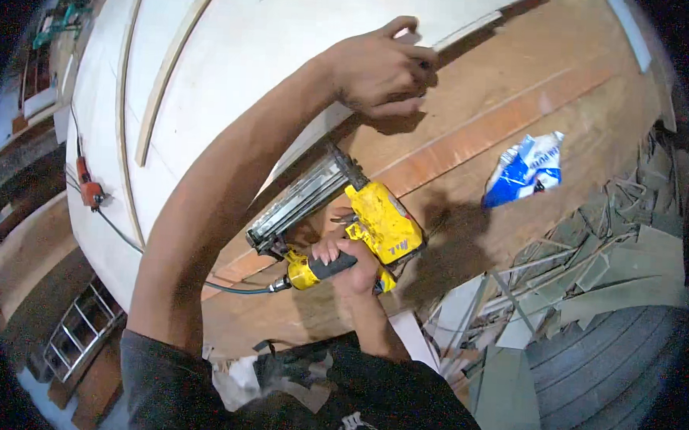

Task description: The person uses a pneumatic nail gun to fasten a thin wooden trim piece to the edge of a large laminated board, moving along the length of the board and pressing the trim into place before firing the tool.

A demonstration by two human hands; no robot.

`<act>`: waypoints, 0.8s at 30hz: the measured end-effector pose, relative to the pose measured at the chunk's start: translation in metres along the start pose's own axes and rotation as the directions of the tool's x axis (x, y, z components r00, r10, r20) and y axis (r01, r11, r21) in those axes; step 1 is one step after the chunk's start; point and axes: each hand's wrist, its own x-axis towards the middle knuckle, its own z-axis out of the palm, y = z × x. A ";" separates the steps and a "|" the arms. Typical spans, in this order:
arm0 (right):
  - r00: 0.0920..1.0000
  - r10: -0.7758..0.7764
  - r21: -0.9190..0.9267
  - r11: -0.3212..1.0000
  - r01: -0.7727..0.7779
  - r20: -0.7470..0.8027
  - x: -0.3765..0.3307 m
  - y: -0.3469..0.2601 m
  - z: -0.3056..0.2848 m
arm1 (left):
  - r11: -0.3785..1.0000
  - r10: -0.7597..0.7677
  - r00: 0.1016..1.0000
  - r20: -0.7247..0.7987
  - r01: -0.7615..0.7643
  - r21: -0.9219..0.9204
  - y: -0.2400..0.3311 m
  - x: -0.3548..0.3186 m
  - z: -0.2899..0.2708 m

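Observation:
My right hand is wrapped round the black grip of a yellow nail gun. Its long grey magazine slants down to the left, and its black nose lies close to the near edge of a white panel. An air hose joins the grip's end. Beyond the gun, my left hand is closed over a thin pale wooden strip along the panel's edge, fingers curled on the far side and thumb on the near side. Its fingertips are partly hidden.
Two loose wooden strips lie on the panel at left, near an orange-red corded tool. On the brown board rests a crumpled blue-and-white packet. Scrap offcuts are heaped at right; a ladder lies lower left.

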 end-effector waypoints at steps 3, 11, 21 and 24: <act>0.993 -0.118 0.001 0.993 0.118 0.001 -0.008 -0.005 -0.001 | 1.000 -0.024 0.999 0.028 0.024 -0.011 0.004 0.005 -0.008; 0.963 -0.251 -0.009 0.968 0.251 -0.099 -0.007 -0.013 0.003 | 0.973 -0.063 0.997 0.034 0.053 0.224 0.006 0.012 -0.007; 0.955 -0.293 -0.107 0.952 0.287 -0.047 0.006 -0.018 0.018 | 0.976 -0.080 0.997 0.022 0.074 0.203 -0.005 0.007 -0.005; 0.983 -0.164 -0.017 0.986 0.163 -0.079 0.013 -0.019 -0.001 | 0.989 0.014 0.995 0.103 -0.029 0.146 -0.002 0.016 -0.008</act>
